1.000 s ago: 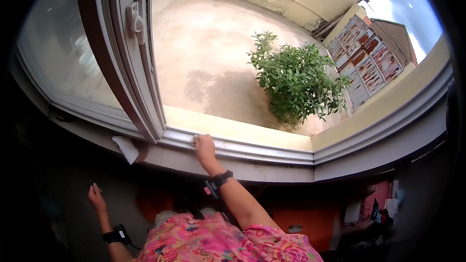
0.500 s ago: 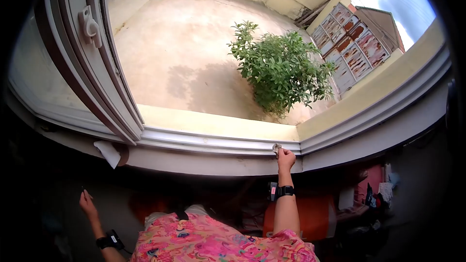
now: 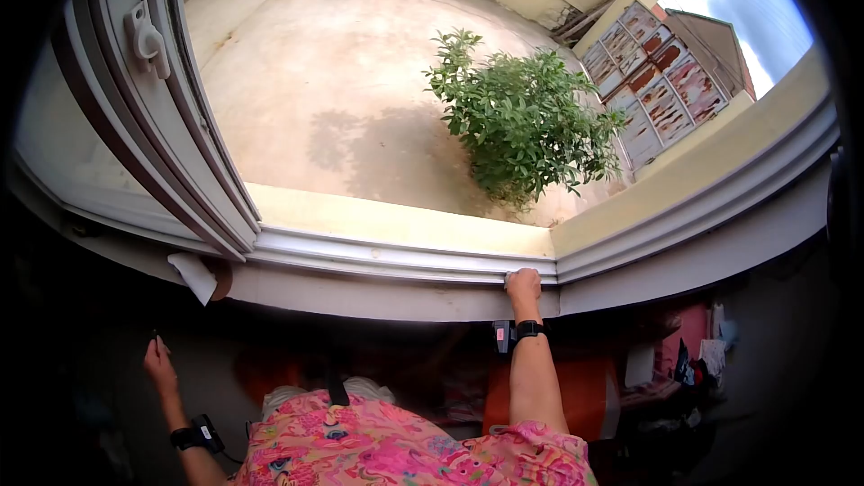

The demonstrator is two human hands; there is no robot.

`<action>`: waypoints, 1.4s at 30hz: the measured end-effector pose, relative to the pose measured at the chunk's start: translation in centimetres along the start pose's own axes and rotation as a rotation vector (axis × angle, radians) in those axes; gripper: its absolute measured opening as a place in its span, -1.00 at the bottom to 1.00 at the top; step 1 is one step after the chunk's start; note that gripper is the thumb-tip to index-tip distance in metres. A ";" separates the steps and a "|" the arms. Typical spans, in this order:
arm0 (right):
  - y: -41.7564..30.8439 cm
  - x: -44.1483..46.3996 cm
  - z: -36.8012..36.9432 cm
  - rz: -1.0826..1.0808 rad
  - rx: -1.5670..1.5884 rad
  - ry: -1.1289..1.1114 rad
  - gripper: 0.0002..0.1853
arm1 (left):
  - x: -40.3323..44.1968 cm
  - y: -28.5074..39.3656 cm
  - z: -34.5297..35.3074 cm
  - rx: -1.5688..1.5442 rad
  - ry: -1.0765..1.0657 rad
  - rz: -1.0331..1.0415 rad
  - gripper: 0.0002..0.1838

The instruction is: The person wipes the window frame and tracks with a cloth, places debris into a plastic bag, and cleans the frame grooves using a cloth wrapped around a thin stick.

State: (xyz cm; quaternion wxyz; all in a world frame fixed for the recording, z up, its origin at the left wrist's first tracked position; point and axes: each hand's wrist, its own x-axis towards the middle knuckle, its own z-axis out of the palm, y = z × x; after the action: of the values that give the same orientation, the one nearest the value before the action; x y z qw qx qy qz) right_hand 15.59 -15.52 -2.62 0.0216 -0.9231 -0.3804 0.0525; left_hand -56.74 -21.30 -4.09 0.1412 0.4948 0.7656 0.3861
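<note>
My right hand (image 3: pixel 524 284) is closed and pressed down on the white window track (image 3: pixel 405 263), close to its right corner. A crumpled, dirty-looking wad of paper or cloth is in its fingers, now almost wholly hidden by them. Low on the left, away from the sill, my left hand (image 3: pixel 159 367) is closed around a thin dark stick-like tool (image 3: pixel 155 335); only its tip shows, so its kind is unclear. Both wrists wear black straps with small boxes.
A sliding window panel (image 3: pixel 193 126) with a white latch (image 3: pixel 147 40) stands at the left. On the inner sill (image 3: pixel 360 295) lies a white paper roll (image 3: pixel 193 277). Outside are a leafy bush (image 3: pixel 526 121) and a rusty gate (image 3: pixel 657 81). An orange surface (image 3: pixel 549 396) lies below.
My right hand has turned and lowered onto the track, covering the crumpled wad that showed before. My left hand still holds the thin dark tool. The view has shifted slightly.
</note>
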 end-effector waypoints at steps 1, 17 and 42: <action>-0.9 0.1 0.1 0.096 -0.025 0.004 -0.77 | -0.1 0.1 -0.2 0.008 -0.017 -0.012 -0.67; -12.5 -5.4 0.4 0.078 -0.079 -0.155 -0.82 | -2.5 -4.4 -2.0 0.007 0.033 -0.099 -0.67; -6.0 -8.2 3.3 0.086 1.375 -0.066 -0.79 | -2.0 -4.2 -2.2 0.029 0.083 -0.076 -0.65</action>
State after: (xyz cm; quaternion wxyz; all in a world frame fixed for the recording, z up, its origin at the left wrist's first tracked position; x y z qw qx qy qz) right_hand 5.20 -17.06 -4.72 0.5886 -0.7119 -0.2242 0.3107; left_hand -59.83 -24.95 -6.01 0.1169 0.4508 0.7945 0.3897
